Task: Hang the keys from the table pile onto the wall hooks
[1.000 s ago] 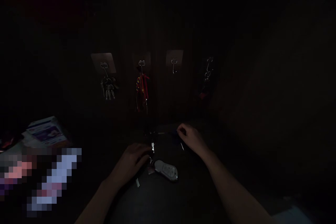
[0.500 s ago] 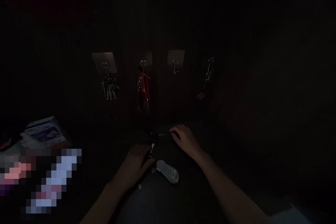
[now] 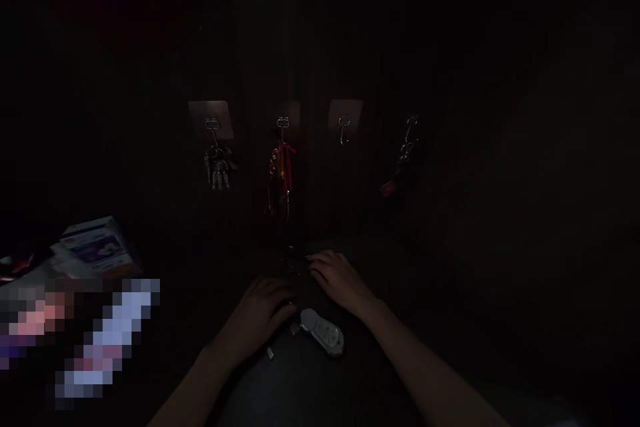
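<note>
Key fob (image 3: 323, 331) — white, lying near, just right of the left hand (image 3: 260, 317), curled, grip can't tell; right hand (image 3: 340, 282) has slid left — now at a dark small object (image 3: 295, 260), grasp too dim to tell.

The room is nearly black, with only dim light. Straight ahead of the left grip (image 3: 257, 319) and right grip (image 3: 340, 280), a dark wood-toned wall (image 3: 310, 47) rises behind the worktop (image 3: 310, 393). It carries four metal hooks (image 3: 283, 123) in a row, one holding a bunch of keys (image 3: 219, 170), another a red tasselled charm (image 3: 281, 170). Left of the grips lies a printed carton (image 3: 103, 247) beside a pixelated, unreadable patch (image 3: 100, 340).
</note>
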Demonstrator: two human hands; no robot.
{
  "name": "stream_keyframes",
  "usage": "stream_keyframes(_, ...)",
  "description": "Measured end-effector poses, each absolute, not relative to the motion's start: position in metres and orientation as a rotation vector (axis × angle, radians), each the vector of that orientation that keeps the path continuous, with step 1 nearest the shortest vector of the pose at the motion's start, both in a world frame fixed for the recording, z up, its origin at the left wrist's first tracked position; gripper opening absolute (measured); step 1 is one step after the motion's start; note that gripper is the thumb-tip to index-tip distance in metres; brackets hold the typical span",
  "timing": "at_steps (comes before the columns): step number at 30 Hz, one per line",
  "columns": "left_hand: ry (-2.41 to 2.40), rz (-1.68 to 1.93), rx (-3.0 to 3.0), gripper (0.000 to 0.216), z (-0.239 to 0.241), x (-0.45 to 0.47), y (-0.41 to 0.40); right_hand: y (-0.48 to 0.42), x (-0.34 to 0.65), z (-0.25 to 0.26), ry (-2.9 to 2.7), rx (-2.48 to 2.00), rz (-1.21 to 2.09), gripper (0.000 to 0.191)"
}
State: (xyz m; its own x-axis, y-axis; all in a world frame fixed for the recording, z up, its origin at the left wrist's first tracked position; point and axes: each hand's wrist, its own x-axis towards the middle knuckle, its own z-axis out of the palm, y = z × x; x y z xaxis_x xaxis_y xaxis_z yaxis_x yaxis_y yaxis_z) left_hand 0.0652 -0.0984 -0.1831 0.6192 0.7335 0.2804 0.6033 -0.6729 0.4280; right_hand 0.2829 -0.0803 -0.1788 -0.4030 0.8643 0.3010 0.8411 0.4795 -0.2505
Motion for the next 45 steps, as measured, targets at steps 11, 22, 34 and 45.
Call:
stream_keyframes(11, 0.909, 0.553, 2.568, 0.022, -0.174, 0.07, -0.104, -0.084, 0.264, -0.185, -2.289, -1.356, 0.045, 0.021)
stream_keyframes(22, 1.242, 0.94, 2.238, 0.032, -0.196, 0.063, -0.085, -0.082, 0.265, -0.185, -2.312, -1.31, 0.232, 0.016)
stream_keyframes(34, 1.278, 0.839, 2.254, 0.017, -0.19, 0.064, -0.086, -0.084, 0.261, -0.186, -2.314, -1.2, 0.283, 0.014)
stream_keyframes(45, 1.202, 1.21, 1.989, 0.022, -0.183, 0.071, -0.094, -0.091, 0.256, -0.17, -2.113, -1.125, 0.512, 0.013)
